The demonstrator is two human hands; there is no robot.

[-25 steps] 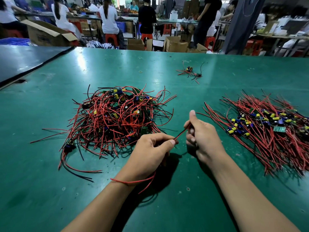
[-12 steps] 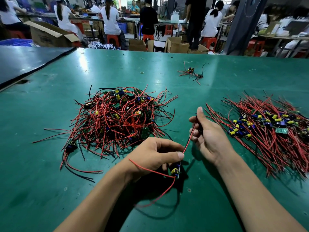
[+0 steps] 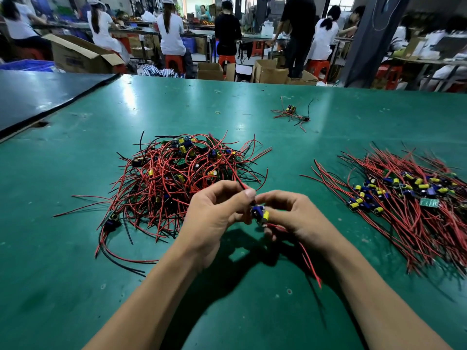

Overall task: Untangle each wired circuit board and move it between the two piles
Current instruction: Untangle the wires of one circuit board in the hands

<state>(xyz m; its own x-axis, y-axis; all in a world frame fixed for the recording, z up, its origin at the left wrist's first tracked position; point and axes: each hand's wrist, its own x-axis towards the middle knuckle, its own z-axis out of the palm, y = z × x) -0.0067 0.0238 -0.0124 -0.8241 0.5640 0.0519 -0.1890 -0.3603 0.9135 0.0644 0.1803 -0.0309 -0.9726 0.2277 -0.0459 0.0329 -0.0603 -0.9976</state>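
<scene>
Red-wired circuit board (image 3: 259, 213) pinched between both hands, above the table (image 3: 63, 286) toward its near edge: left hand (image 3: 214, 218), fingertips curled on a lead (image 3: 241, 184); right hand (image 3: 297, 218) curled round board and trailing wires (image 3: 309, 261). Risk: lead snagging in tangled pile (image 3: 177, 180), straining its solder joint if yanked.

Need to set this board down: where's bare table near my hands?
Bare green strip between the tangled pile and the sorted pile, beyond the right hand and circuit board; also the near table outside the forearms. Crowded: stray wires trail from the tangled pile's near-left edge.
</scene>
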